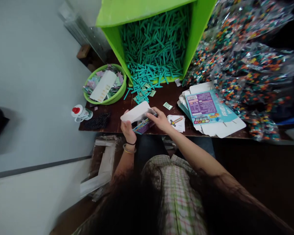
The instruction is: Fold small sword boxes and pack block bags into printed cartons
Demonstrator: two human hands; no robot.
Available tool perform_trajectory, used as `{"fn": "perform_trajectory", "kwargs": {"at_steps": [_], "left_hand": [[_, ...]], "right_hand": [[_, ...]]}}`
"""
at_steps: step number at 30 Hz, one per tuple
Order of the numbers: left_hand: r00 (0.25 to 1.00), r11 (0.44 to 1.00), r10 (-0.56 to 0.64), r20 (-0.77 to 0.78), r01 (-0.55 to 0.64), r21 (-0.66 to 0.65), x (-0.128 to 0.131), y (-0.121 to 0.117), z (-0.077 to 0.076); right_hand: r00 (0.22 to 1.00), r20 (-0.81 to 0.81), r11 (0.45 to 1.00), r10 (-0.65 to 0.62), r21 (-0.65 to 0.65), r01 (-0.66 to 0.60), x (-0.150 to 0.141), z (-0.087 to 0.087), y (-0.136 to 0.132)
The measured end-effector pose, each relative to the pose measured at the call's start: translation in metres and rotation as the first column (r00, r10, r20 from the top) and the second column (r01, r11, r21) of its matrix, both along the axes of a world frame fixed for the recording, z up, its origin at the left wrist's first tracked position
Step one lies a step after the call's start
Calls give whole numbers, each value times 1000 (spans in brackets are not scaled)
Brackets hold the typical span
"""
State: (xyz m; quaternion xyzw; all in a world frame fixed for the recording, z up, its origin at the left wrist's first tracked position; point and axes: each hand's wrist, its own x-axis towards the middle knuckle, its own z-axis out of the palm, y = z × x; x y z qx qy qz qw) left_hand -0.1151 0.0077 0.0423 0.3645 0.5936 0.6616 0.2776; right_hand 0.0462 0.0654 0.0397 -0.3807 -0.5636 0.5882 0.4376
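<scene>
A small printed cardboard box (142, 126) is tilted over the table's front edge, its white flap (136, 112) raised. My left hand (128, 132) is closed around its left end. At the right end, my right hand (159, 119) grips the side wall with a finger or thumb over the open top. Some dark contents show inside, too small to name. Just right of my right hand lies a small stack of printed cards (176, 123) with a pixel sword picture. A green sachet (168, 105) rests behind them.
A green bin (199, 36) on its side spills teal sticks (147, 78). Left of it stands a green basin (121, 93) of sachets, near a red-lidded bottle (82, 113). Flattened boxes (205, 109) and clear bags of coloured pieces (250, 65) occupy the right.
</scene>
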Motion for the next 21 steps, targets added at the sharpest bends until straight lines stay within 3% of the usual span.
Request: {"fn": "perform_trajectory", "kwargs": {"at_steps": [3, 6, 10, 12, 14, 15, 17, 19, 21], "left_hand": [[999, 999, 35, -37, -35, -18, 3, -5, -11], [995, 997, -79, 59, 80, -3, 1, -9, -15], [978, 996, -82, 193, 85, -8, -4, -8, -11], [978, 993, -85, 190, 99, -63, -6, -6, -8], [977, 982, -130, 170, 151, -116, -7, -3, -5], [976, 974, -158, 151, 179, -139, -8, 0, -3], [965, 955, -239, 104, 253, -155, -9, 5, 1], [935, 928, -347, 67, 353, -123, -12, 12, 6], [906, 902, -422, 46, 424, -80, -15, 18, 9]], "right_hand": [[995, -30, 996, -91, 0, 91, -9, -3, -3], [993, -11, 993, -117, 27, 117, -11, -4, -4], [993, -117, 999, 14, -31, -18, 5, -3, 3], [982, -149, 986, 115, -104, -131, 16, 0, 11], [982, -108, 980, 154, -112, -166, 25, 6, 20], [989, -65, 988, 136, -63, -140, 27, 9, 24], [999, 31, 987, 38, 157, -43, 29, 17, 29], [991, 133, 906, -24, 421, -35, 27, 26, 31], [968, 249, 800, 10, 580, -157, 26, 34, 30]]}}
